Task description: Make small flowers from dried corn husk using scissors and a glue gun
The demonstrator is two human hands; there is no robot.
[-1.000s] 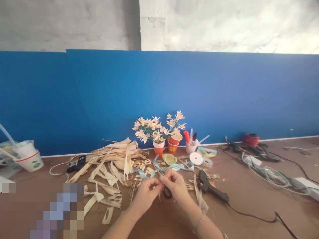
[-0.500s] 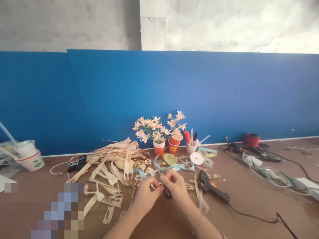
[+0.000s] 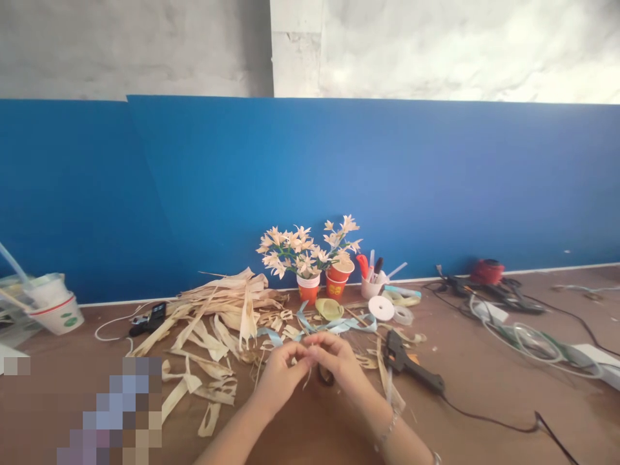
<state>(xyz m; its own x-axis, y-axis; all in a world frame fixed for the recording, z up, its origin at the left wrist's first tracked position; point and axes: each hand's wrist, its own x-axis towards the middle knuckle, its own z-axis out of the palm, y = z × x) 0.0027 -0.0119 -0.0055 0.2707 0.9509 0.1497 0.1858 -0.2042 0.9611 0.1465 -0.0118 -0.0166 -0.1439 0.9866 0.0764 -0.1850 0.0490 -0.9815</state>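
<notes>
My left hand (image 3: pixel 285 374) and my right hand (image 3: pixel 338 366) meet fingertip to fingertip above the table, both closed in a pinch. A thin pale strip (image 3: pixel 307 378) hangs from between the fingers; most of it is hidden. Under my right hand shows a dark loop (image 3: pixel 325 376), perhaps a scissors handle. Dried corn husks (image 3: pixel 232 297) and cut husk pieces (image 3: pixel 213 368) lie to the left. Light blue ribbon (image 3: pixel 356 324) curls just beyond my fingers. A black glue gun (image 3: pixel 411 365) rests right of my right hand.
Pale husk flowers (image 3: pixel 300 248) stand in red paper cups (image 3: pixel 308 292) against a blue partition (image 3: pixel 387 174). Close by are a cup of pens (image 3: pixel 371 284), a white disc (image 3: pixel 381 308) and tape (image 3: pixel 403 315). Cables (image 3: pixel 513 349) lie right, a white paper cup (image 3: pixel 58 313) left.
My hands have drawn closer, with the right fingers now more bent over the left ones. The thin strip now dangles below my fingertips.
</notes>
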